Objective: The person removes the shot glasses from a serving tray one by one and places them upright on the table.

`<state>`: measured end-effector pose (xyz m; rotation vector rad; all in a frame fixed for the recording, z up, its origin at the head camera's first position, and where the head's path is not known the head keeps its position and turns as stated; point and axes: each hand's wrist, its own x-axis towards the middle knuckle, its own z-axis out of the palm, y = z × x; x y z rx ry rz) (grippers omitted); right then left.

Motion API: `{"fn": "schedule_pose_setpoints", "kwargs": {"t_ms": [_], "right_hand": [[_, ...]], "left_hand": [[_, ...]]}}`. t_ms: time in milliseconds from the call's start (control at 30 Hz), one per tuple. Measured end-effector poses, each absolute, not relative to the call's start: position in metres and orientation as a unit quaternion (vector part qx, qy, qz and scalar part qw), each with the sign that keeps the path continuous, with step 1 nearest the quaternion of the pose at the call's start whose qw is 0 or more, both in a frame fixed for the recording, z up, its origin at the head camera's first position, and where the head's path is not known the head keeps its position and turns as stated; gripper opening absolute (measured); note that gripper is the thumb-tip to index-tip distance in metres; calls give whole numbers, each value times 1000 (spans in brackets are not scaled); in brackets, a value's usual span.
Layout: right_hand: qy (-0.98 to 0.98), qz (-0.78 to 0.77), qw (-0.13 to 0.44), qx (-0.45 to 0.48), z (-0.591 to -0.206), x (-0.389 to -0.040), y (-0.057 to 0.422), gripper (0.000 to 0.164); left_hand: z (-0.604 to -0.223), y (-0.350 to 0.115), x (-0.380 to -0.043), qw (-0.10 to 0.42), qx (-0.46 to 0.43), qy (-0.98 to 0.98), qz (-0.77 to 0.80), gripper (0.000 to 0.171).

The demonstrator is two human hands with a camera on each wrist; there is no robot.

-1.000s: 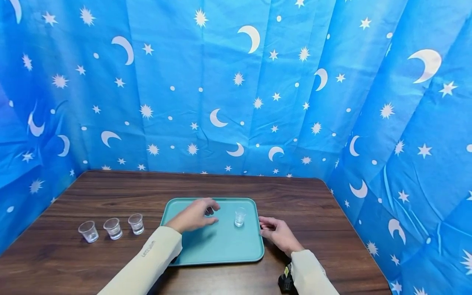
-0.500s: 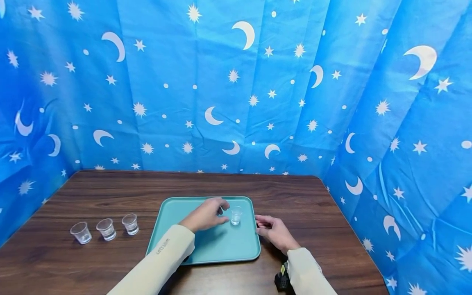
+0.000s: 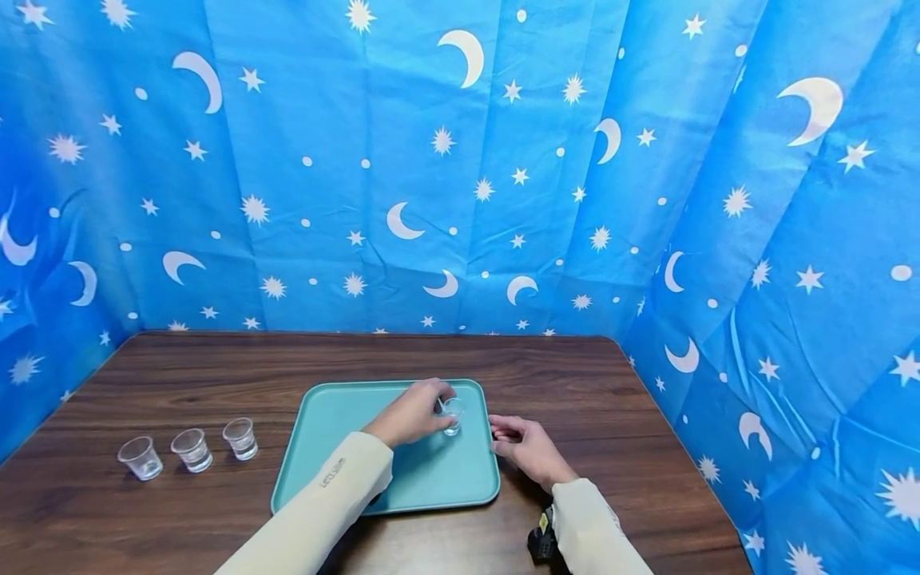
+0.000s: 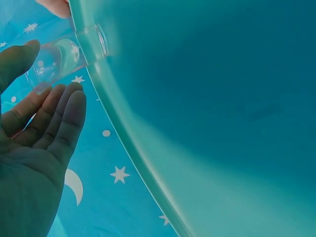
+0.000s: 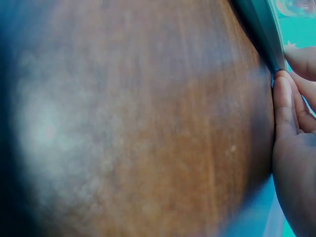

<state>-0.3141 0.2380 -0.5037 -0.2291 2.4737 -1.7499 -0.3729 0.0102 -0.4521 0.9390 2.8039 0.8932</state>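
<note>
A teal tray (image 3: 453,484) lies on the wooden table, with a small clear shot glass (image 3: 456,406) standing upright near its right side. My left hand (image 3: 411,414) reaches over the tray and holds that glass near its rim, thumb on one side and fingertips on the other. In the left wrist view the glass (image 4: 67,55) shows between thumb and fingers. At the tray's right edge, my right hand (image 3: 530,452) pinches the rim. The right wrist view shows the thumb and fingers of this hand (image 5: 296,123) meeting at the tray edge (image 5: 261,29).
To the left of the tray, three more clear shot glasses (image 3: 192,450) stand in a row on the brown table (image 3: 216,367), with clear liquid visible in them. A blue curtain (image 3: 331,160) with moons and stars hangs behind the table and along its sides.
My left hand has moved right across the tray to the glass, and its fingers now come around it. The right hand stays at the tray's edge. The whole head view has shifted slightly.
</note>
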Motion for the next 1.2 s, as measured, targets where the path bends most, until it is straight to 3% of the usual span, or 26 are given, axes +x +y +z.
{"fn": "schedule_pose_setpoints", "kwargs": {"t_ms": [700,1200], "right_hand": [[815,-570,61,-81,-486,-301,233,45],[825,-557,60,-77,-505,-309,237,46]], "left_hand": [[-439,-29,-364,4,277,912,302,34],[-434,-68,-358,-18,259,914,312,32]]}}
